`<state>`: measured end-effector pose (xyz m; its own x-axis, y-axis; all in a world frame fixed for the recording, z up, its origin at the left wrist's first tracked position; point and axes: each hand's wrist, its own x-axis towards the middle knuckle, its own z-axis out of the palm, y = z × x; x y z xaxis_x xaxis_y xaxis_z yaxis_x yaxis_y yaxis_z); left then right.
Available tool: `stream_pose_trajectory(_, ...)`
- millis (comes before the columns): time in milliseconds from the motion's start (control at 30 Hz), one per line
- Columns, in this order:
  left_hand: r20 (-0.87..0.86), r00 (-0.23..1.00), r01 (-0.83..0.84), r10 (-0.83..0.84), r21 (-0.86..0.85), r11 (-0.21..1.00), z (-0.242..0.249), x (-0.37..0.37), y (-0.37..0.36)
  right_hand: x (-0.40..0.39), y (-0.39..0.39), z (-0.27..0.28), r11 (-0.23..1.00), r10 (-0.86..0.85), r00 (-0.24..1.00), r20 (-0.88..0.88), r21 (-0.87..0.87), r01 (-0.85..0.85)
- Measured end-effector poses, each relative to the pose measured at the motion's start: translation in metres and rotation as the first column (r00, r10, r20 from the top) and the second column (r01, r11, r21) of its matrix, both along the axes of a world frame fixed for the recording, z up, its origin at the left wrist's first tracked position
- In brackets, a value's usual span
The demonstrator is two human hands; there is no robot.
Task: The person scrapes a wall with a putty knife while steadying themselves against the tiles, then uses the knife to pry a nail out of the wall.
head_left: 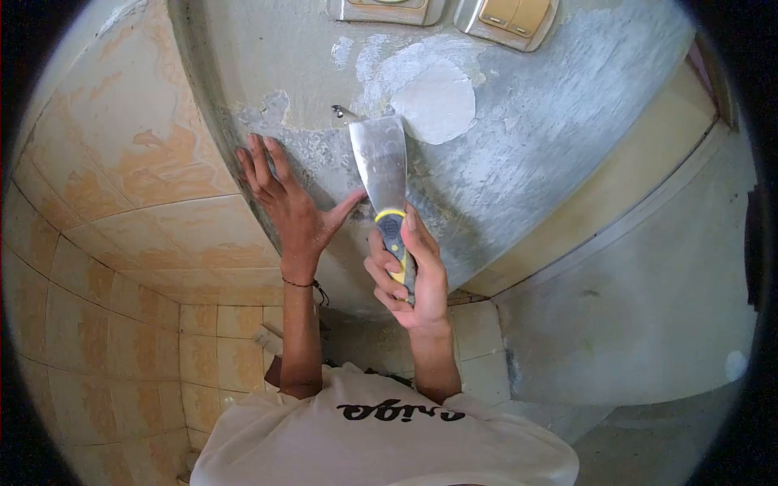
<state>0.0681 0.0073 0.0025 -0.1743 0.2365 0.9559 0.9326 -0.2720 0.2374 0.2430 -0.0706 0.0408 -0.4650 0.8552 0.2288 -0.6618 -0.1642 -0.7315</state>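
My right hand (412, 267) is wrapped round the grey and yellow handle of a putty knife (381, 158). Its wide metal blade points up the wall (308, 73), with the tip near a dark nail or screw (340, 111) that sticks out. Just right of the blade tip lies a round white patch of filler (435, 101), with smeared white around it. My left hand (296, 206) rests on the wall with fingers spread, left of the blade, its thumb stretched towards the blade. Bare, rough grey plaster shows between the hands and the patch.
Two switch or socket plates, one with tan rockers (510, 14), sit at the top of the wall. Marbled orange tiles (146, 154) cover the adjoining wall at left. A pale door or panel (624, 300) stands at right. Tiled floor (478, 332) shows below.
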Motion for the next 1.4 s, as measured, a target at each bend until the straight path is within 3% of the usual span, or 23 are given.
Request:
stream_pose_trajectory(367, 0.007, 1.0, -0.004, 0.004, 0.013, 1.0, -0.001, 0.002, 0.002, -0.002, 0.003, -0.001, 0.998, -0.004, 1.0, -0.001, -0.064, 0.004)
stream_pose_trajectory(1400, -0.025, 1.0, -0.008, 0.009, 0.035, 0.999, 0.0, 0.002, 0.001, -0.005, -0.004, 0.0, 0.996, -0.086, 0.994, 0.067, 0.044, 0.083)
